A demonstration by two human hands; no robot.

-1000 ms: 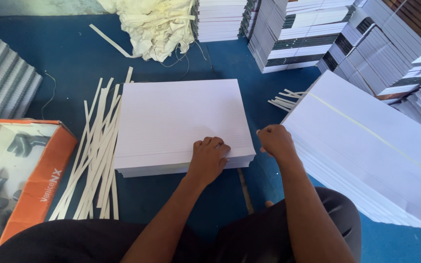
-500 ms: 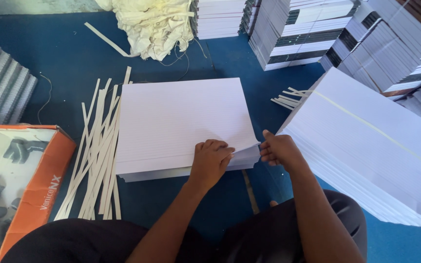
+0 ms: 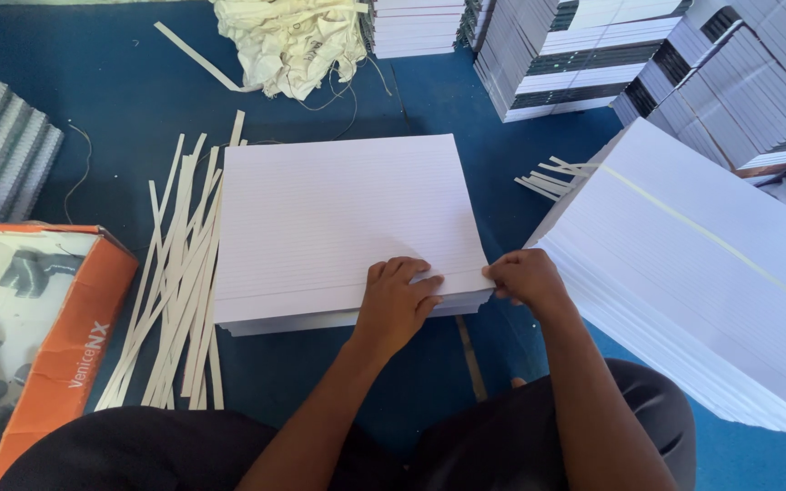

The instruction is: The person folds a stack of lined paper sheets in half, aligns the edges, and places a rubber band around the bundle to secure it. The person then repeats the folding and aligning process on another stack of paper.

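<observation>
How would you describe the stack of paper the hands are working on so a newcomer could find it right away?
Start from the blue floor and look to its middle, between the loose pale strips and the big tilted white stack. The ruled paper stack lies flat there, with the left hand on its near edge and the right hand at its near right corner. Unlike the tilted stack, it carries no band.
</observation>
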